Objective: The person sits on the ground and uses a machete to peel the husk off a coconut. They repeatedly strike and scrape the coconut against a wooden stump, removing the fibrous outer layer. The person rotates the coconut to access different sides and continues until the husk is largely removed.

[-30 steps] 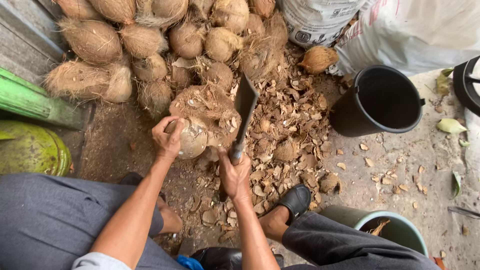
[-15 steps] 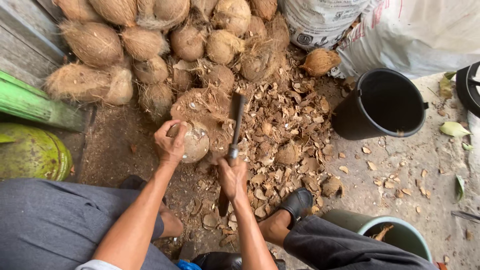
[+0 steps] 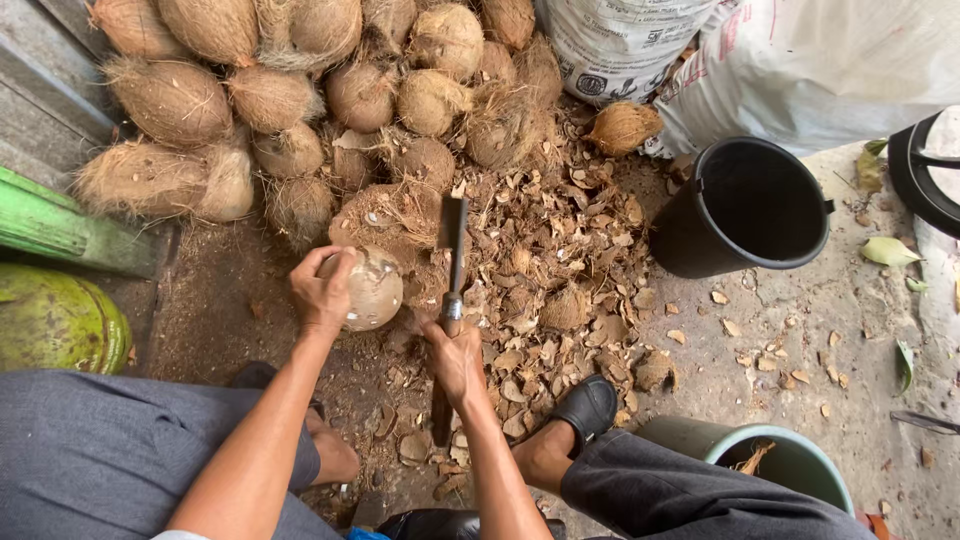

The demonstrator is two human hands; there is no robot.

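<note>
Head view, the only view. Just left of the frame's centre your left hand [image 3: 322, 290] wraps fingers and thumb over the left flank of a partly husked coconut [image 3: 372, 290], a pale, rounded nut that sits against a husk-covered block or larger nut [image 3: 385, 215] directly above it in the frame. Your right hand [image 3: 455, 355], below centre, is closed in a full fist on the wooden handle of a cleaver [image 3: 452, 270]; its dark blade points toward the top of the frame and stands just right of the coconut, whether touching it cannot be told.

Judged by its look, the coconut is hard, dense and fairly heavy, its scraped shell smooth enough to roll or slip; a broad palm grip on the side away from the blade, as shown, suits it best. The cleaver is stiff and front-heavy, best held well back on the handle.

Upper left and top centre: a heap of unhusked brown coconuts [image 3: 270, 95]. Centre right: a litter of husk chips [image 3: 560, 260]. Right of centre: a black bucket [image 3: 690, 250]. Lower right: a green bucket [image 3: 700, 440], beside your sandalled foot [image 3: 585, 405]. Left edge: a green gas cylinder [image 3: 55, 320].
</note>
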